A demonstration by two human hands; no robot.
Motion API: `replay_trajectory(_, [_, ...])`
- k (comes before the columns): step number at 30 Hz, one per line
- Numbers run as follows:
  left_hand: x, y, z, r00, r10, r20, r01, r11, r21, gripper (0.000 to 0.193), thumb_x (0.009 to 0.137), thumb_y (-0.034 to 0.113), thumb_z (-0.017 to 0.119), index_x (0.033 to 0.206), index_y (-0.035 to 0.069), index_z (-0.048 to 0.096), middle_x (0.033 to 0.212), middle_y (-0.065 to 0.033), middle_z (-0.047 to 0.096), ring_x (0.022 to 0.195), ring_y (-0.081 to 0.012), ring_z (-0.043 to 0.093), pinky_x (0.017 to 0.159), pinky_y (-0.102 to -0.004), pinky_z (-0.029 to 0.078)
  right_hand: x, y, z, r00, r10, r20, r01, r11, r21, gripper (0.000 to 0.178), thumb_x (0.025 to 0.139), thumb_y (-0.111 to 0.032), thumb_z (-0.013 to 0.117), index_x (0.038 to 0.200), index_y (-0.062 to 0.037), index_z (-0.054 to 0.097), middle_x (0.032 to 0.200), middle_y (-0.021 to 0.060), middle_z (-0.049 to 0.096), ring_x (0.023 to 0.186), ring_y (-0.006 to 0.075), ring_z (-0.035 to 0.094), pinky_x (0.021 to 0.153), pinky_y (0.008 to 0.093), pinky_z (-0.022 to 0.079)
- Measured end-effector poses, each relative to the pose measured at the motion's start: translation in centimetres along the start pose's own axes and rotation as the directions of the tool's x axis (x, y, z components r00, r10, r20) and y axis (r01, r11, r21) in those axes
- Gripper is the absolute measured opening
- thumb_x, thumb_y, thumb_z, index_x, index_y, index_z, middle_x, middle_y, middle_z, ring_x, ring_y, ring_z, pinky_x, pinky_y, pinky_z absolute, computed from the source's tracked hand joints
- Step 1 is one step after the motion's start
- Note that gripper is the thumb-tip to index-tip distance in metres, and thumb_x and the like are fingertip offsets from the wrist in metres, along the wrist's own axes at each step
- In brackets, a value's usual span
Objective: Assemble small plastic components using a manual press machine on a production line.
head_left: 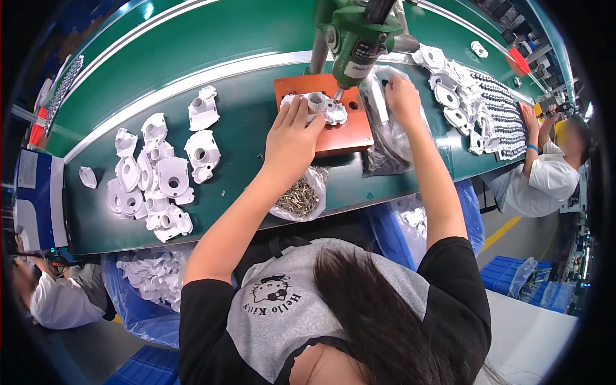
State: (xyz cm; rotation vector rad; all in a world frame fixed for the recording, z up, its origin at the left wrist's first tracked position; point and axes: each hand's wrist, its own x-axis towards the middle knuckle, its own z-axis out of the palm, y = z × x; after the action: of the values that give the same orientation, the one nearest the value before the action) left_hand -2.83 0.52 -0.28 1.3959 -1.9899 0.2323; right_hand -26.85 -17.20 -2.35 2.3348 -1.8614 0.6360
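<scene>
A white plastic housing part point(335, 113) with a round tube lies on the orange block point(346, 138), beneath the green press head point(357, 54). My left hand point(294, 136) holds this part down against the block, fingers over its left side and thumb near its front. The tip of the press spindle point(339, 95) is close above the part; whether they touch I cannot tell. To the right of the press, my right hand point(403, 99) is closed, its fingers curled beside a long white bar point(377, 101). What those fingers grip is hidden.
White housing parts point(173, 176) cluster at left; more point(449, 99) pile at right. A bag of small metal pieces point(300, 197) sits at the green table's point(244, 212) front edge. Clear plastic bags point(393, 138) lie beside the block. Blue lined bins point(144, 321) stand below; co-workers point(545, 173) flank both sides.
</scene>
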Motion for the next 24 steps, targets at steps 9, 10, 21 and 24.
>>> replay_trajectory(9, [0.2,-0.2,-0.1,0.997,0.075,-0.01,-0.075,0.997,0.034,0.02,0.073,0.008,0.058,0.092,0.006,0.06,0.11,-0.0266,0.057,0.109,-0.0377,0.054,0.099,-0.0432,0.039,-2.6,-5.3,-5.5,0.988,-0.129,0.08,0.049,0.766,0.641,0.009,0.086,-0.011,0.055,0.088,-0.0016,0.056,0.082,0.0042,0.05,0.08,0.0134,0.053,0.071,0.0265,0.042])
replay_trajectory(10, [0.1,-0.2,0.0,0.998,0.06,-0.013,-0.06,0.998,0.033,0.02,0.073,0.008,0.059,0.092,0.006,0.06,0.11,-0.0263,0.057,0.109,-0.0373,0.054,0.098,-0.0431,0.039,-2.8,-5.9,-5.5,0.975,-0.194,0.103,0.06,0.686,0.725,0.013,0.084,-0.012,0.057,0.09,-0.0008,0.059,0.087,0.007,0.051,0.08,0.0173,0.054,0.072,0.0286,0.043])
replay_trajectory(21, [-0.2,-0.4,-0.9,1.0,0.025,0.016,-0.024,0.999,-0.043,0.021,0.076,0.025,0.064,0.088,0.008,0.061,0.112,-0.0239,0.057,0.109,-0.0349,0.054,0.097,-0.0416,0.04,-2.5,-8.6,-4.0,0.865,-0.319,0.386,-0.043,0.721,0.692,0.024,0.082,-0.012,0.06,0.101,0.0031,0.058,0.097,0.0101,0.062,0.091,0.0143,0.056,0.084,0.0286,0.043])
replay_trajectory(24, [-0.2,-0.9,-1.2,0.999,0.036,0.037,-0.033,0.997,-0.075,0.021,0.077,0.027,0.063,0.087,0.009,0.061,0.113,-0.0226,0.057,0.111,-0.0346,0.053,0.096,-0.0418,0.04,-2.1,-8.2,-3.6,0.817,-0.371,0.442,-0.111,0.65,0.752,0.028,0.08,-0.016,0.064,0.102,0.002,0.057,0.094,0.0075,0.061,0.09,0.013,0.055,0.083,0.0272,0.042])
